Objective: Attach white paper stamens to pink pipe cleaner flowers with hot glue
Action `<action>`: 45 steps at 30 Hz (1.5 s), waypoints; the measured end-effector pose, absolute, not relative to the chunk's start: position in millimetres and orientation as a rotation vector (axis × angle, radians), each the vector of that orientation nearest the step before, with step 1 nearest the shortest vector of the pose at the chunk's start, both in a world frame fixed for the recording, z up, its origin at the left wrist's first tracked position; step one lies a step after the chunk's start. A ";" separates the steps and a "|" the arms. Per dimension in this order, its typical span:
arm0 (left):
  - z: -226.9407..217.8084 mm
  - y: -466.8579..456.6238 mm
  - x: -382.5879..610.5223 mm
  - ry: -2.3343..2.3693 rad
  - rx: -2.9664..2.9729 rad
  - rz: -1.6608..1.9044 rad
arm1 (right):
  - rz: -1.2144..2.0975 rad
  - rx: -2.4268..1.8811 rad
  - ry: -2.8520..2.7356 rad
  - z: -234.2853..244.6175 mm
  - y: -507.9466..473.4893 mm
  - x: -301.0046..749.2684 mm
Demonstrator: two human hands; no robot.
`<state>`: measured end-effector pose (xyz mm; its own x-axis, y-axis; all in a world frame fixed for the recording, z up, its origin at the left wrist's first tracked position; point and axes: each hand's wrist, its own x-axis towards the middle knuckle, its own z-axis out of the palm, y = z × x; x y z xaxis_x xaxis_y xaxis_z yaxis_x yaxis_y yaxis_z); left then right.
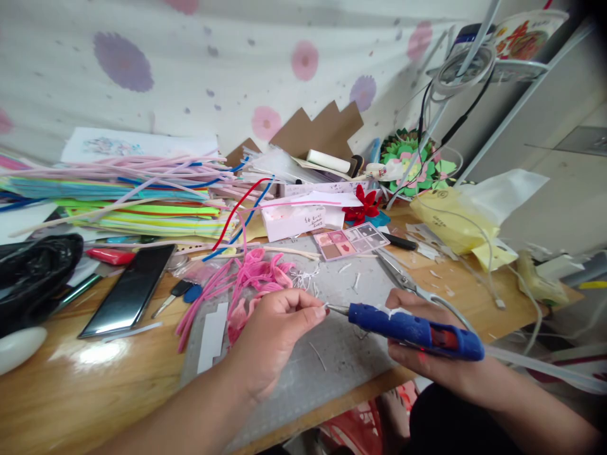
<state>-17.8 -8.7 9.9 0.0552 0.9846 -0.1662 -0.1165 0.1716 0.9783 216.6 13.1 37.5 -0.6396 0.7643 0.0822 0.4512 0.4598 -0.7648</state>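
Note:
In my right hand (422, 354) is a blue hot glue gun (403, 328), its metal nozzle pointing left and a clear glue stick running out of its back end. My left hand (279, 328) pinches a tiny whitish piece between thumb and forefinger, right at the nozzle tip; its kind is too small to make out. Just behind my left hand lies a bundle of pink pipe cleaners (256, 272), some bent into petal-like loops. A cluster of short white strands (306, 278) rests beside them on the grey cutting mat (294, 392).
Scissors (401, 275) lie behind the glue gun. An eyeshadow palette (351, 241) and a white box (303, 221) stand farther back. Colourful pipe cleaners (142, 215) are piled at the back left, near a phone (130, 291) and a key (173, 297). A yellow bag (455, 212) sits at right.

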 end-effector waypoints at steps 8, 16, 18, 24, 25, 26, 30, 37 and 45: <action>10.4 -7.8 -18.7 1.160 1.040 1.097 | 1.002 -1.027 -2.309 35.4 14.5 217.4; 10.5 -5.8 -18.8 1.181 1.096 1.076 | 1.020 -1.028 -2.335 34.8 15.5 219.2; 11.6 -5.9 -18.4 1.185 1.103 1.074 | 1.021 -1.040 -2.323 36.1 14.6 219.1; 12.8 -6.6 -18.4 1.186 1.120 1.058 | 0.958 -1.061 -2.339 37.5 13.8 218.7; 12.6 -6.8 -18.5 1.185 1.120 1.054 | 0.933 -1.061 -2.339 36.5 14.3 219.3; 12.4 -6.9 -18.7 1.183 1.118 1.050 | 0.907 -1.055 -2.332 35.3 15.1 220.7; 12.1 -7.0 -19.4 1.167 1.097 1.031 | 0.815 -1.083 -2.192 28.5 24.6 241.4; 8.0 -5.5 -22.5 1.167 1.081 1.029 | 0.928 -1.506 -1.177 4.1 76.8 330.0; 2.4 -3.0 -24.2 1.114 1.010 1.079 | 1.095 -1.750 -0.933 -31.8 112.7 363.2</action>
<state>-24.2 -3.0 2.4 0.1041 0.9795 -0.1727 -0.1413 0.1865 0.9723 363.2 112.7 -31.8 0.3385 0.8933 -0.2956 0.1507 -0.3616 -0.9201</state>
